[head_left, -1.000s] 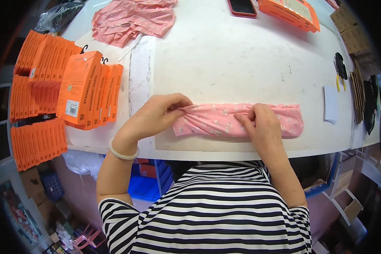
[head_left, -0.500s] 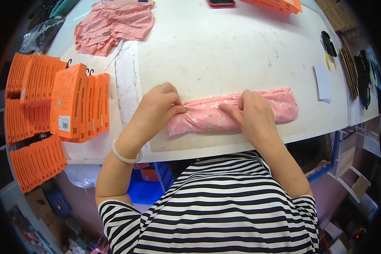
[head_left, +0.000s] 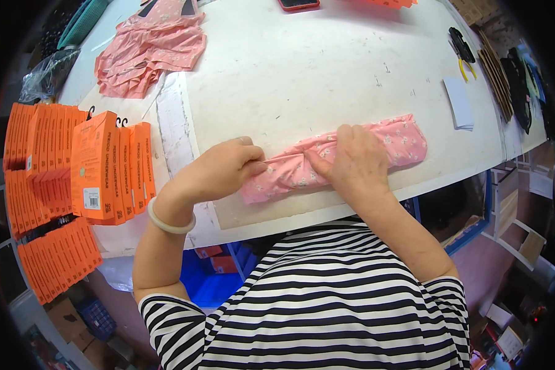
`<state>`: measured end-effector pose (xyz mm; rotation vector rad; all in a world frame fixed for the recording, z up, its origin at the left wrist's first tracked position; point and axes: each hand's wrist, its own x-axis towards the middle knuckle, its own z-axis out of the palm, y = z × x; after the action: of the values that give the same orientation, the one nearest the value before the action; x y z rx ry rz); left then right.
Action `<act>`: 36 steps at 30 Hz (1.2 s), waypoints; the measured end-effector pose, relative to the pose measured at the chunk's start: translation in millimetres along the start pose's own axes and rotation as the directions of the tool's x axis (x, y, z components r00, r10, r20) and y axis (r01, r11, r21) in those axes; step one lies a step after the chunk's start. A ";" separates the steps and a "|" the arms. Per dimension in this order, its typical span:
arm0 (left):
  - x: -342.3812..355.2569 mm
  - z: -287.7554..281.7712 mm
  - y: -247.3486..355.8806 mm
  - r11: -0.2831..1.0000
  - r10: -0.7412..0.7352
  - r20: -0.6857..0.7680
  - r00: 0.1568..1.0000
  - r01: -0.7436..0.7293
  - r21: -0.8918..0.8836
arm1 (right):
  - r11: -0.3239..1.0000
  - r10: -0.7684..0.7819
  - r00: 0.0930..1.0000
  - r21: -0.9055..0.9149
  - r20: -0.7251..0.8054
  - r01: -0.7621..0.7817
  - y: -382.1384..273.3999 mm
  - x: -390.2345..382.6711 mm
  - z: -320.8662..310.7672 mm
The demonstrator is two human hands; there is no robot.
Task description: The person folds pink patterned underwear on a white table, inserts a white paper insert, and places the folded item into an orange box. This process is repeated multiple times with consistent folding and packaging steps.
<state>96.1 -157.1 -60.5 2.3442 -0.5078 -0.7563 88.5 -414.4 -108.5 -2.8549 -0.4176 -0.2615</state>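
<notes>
- I am pressing a pink cloth roll [head_left: 333,157] with small white flowers — long, narrow, slanting up to my right — near the front edge of the white table [head_left: 327,68].
- My left hand [head_left: 222,169] is pinching its left end, fingers closed on the fabric.
- My right hand [head_left: 354,163] is lying across the middle, fingers curled over the fold.
- Orange packets [head_left: 102,166] are standing left of my left hand.

A pink folded cloth [head_left: 339,157] with small white flowers lies on a white tabletop [head_left: 327,68]. More pink flowered fabric [head_left: 151,46] is piled beyond. Orange cardboard packets [head_left: 98,166] carry white labels. The shirt [head_left: 327,302] is black-and-white striped; the bracelet [head_left: 169,219] looks pale, perhaps whitish green.
</notes>
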 end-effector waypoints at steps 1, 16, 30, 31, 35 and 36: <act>0.6 -3.4 2.5 0.995 0.004 0.063 0.998 0.002 -0.104 | 1.000 -0.006 1.000 0.001 -0.009 0.006 0.4 -0.4 0.8; 35.2 18.9 68.3 0.427 -0.064 0.213 0.975 0.220 -0.877 | 0.977 -0.137 0.991 0.163 -0.015 0.137 21.1 -3.0 6.6; 81.2 35.7 91.2 0.393 -0.243 0.278 0.929 0.356 -0.848 | 0.610 -0.195 0.917 0.776 0.347 -0.164 74.9 13.4 -37.1; 79.8 38.2 93.1 0.404 -0.243 0.268 0.932 0.349 -0.846 | 0.615 -0.201 0.913 0.771 0.355 -0.164 77.0 14.0 -36.7; 64.6 58.0 98.4 0.418 -0.345 -0.043 0.938 0.113 -0.901 | 0.660 -0.195 0.854 0.708 0.482 -0.249 80.7 21.2 -44.6; 57.3 72.2 90.9 0.436 -0.289 -0.192 0.938 -0.049 -0.898 | 0.657 -0.206 0.854 0.714 0.479 -0.241 81.3 22.1 -45.0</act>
<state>79.7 -285.1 -69.7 1.3978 0.2288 -0.4811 127.5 -496.2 -78.2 -2.0203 -0.4514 0.6047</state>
